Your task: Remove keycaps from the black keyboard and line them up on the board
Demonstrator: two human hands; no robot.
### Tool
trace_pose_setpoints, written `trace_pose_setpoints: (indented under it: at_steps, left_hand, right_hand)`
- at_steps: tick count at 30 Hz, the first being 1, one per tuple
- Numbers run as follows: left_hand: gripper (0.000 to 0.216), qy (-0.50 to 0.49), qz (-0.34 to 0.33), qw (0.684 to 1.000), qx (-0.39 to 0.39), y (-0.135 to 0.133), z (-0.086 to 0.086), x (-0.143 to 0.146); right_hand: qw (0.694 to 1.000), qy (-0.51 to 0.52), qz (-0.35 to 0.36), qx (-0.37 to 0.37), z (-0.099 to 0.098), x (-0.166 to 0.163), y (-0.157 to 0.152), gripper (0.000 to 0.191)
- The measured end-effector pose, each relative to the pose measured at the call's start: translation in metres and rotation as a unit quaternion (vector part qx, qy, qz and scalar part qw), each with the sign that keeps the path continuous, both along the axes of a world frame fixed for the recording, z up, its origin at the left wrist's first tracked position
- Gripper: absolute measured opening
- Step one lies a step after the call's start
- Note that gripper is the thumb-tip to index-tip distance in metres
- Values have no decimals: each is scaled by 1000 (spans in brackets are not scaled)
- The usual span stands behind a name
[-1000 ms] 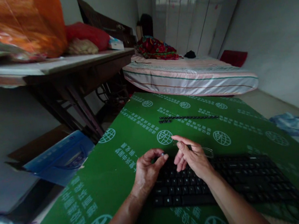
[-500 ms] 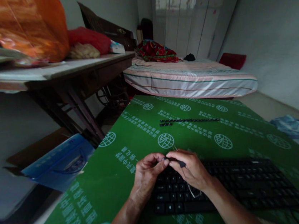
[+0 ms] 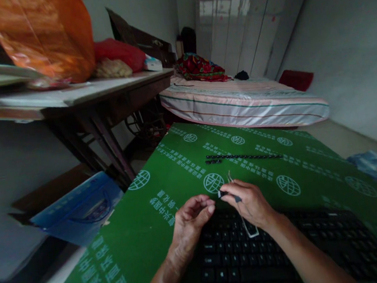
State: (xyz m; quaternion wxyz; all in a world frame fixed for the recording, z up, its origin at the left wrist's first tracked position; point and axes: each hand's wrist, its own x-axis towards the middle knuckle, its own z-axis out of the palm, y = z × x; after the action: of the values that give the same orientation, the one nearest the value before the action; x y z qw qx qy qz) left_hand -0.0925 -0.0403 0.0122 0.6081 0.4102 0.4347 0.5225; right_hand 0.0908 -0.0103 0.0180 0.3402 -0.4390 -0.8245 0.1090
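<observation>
A black keyboard lies on a green printed sheet before me. My right hand hovers over the keyboard's far left corner, fingers pinched on a small black keycap and a thin wire puller whose loop hangs down below the hand. My left hand sits just left of it at the keyboard's left edge, fingers curled loosely with the fingertips close together; I see nothing in them. A row of removed black keycaps lies in a line further out on the sheet.
A dark wooden table with an orange bag and red bundle stands at the left. A blue box lies under it. A striped mattress lies beyond the sheet, with white cupboards behind.
My hands met over the keyboard's corner, then parted. The right hand has come away with the keycap and wire puller, and the left has drawn slightly back.
</observation>
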Motion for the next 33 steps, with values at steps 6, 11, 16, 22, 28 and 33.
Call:
trace_pose_setpoints:
  at_steps: [6, 11, 16, 22, 28, 33]
  left_hand:
    - [26, 29, 10, 999, -24, 5, -7, -1]
    - [23, 53, 8, 998, -25, 6, -8, -1]
    - [20, 62, 6, 998, -29, 5, -8, -2]
    - [18, 78, -7, 997, -17, 6, -7, -2]
    - [17, 91, -14, 996, -14, 5, -6, -2]
    - [19, 99, -18, 995, -10, 6, -5, -3]
  right_hand:
    - [976, -163, -142, 22, -14, 38, 76, 19]
    - [953, -251, -170, -22, -30, 43, 112, 22]
    - [946, -277, -164, -45, -31, 36, 126, 25]
    - [933, -310, -163, -77, -23, 30, 132, 26]
    - [928, -328, -158, -76, -23, 27, 136, 26]
    - [927, -327, -166, -76, -25, 26, 138, 27]
